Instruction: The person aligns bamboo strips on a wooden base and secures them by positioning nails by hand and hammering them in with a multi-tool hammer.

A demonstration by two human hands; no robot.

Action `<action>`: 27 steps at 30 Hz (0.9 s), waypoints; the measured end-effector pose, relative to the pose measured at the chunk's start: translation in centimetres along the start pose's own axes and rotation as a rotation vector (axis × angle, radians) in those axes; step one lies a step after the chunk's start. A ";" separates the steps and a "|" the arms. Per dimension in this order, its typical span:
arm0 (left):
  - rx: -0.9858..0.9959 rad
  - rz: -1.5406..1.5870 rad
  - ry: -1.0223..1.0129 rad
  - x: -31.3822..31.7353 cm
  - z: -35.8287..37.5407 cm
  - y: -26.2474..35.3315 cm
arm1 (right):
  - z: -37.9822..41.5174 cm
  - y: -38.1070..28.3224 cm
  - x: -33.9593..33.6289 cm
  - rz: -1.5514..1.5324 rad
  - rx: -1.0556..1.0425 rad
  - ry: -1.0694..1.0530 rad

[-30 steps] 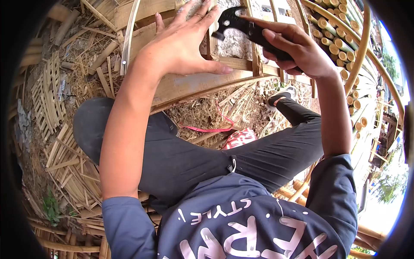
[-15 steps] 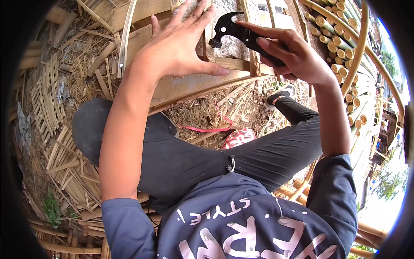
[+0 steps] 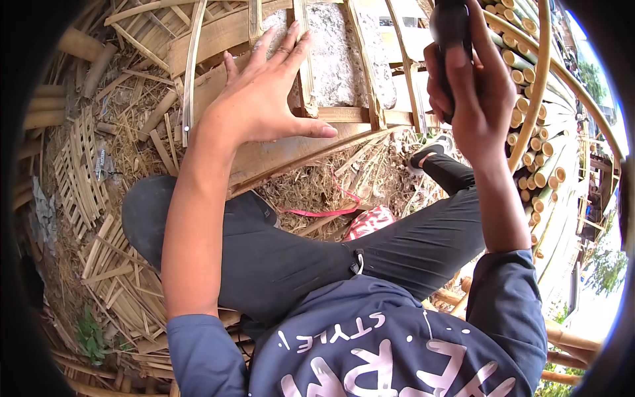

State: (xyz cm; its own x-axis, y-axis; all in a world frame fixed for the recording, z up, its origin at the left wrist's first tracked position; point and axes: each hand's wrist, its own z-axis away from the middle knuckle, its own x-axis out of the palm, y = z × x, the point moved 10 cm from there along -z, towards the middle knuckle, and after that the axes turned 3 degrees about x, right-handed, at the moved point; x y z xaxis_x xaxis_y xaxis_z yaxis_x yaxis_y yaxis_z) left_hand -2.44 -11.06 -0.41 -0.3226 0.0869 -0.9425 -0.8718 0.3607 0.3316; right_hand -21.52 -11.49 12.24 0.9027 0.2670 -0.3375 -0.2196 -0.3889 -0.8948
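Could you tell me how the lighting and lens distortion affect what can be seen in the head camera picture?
Head view: strong fisheye bends the bamboo poles and leaves black corners; daylight is bright and even, and the sky at the right edge is washed out; the left hand on the wooden frame is sharp; the right hand grips a dark handle, its head cut off at the top edge.

The hammer (image 3: 450, 30) runs off the top edge, head out of sight and handle mostly wrapped inside the right hand (image 3: 473, 92), while the left hand (image 3: 264, 99) covers the frame (image 3: 344, 114) joint beneath its palm and the stone block (image 3: 331, 53) is cut by the rim.
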 end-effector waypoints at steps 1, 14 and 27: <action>-0.001 0.000 0.000 0.0 0.0 0.0 | 0.6 -0.5 1.2 0.234 -0.072 -0.083; -0.012 -0.004 0.003 0.1 0.0 -0.2 | 0.1 0.9 -1.1 0.129 0.040 0.049; -0.050 -0.012 -0.221 -0.4 0.2 0.9 | 1.7 0.6 0.1 0.135 0.036 0.149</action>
State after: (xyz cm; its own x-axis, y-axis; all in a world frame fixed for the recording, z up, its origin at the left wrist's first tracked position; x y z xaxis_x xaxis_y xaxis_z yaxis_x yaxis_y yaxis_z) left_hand -3.05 -10.61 0.27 -0.2286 0.2861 -0.9305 -0.8940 0.3167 0.3170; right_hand -22.18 -10.23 11.18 0.9081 0.0801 -0.4110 -0.3533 -0.3801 -0.8548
